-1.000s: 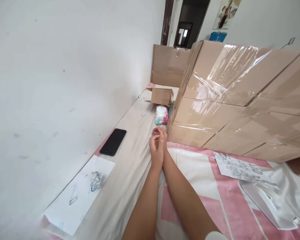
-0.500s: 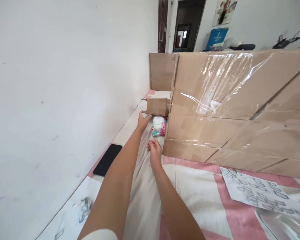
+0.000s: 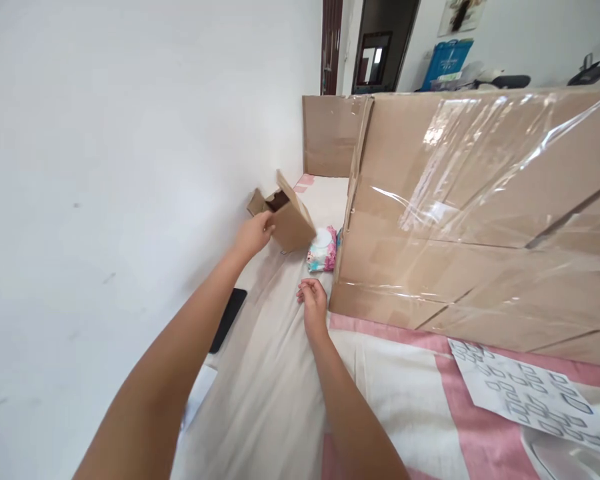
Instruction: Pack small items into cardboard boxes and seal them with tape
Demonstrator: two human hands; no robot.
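My left hand grips a small brown cardboard box by its near left side. The box is tilted, with its flaps open toward the upper left. Just right of the box lies a pink, white and teal packet with a white lid. My right hand is over the sheet below the packet, its fingers curled together; whether something small is between them cannot be made out.
A large tape-wrapped cardboard panel stands on the right. The white wall runs along the left. On the striped sheet lie a black phone and a paper with drawn shapes.
My left hand has taken hold of the small box and moved left and a little toward me, tilting it. My right hand has hardly moved.
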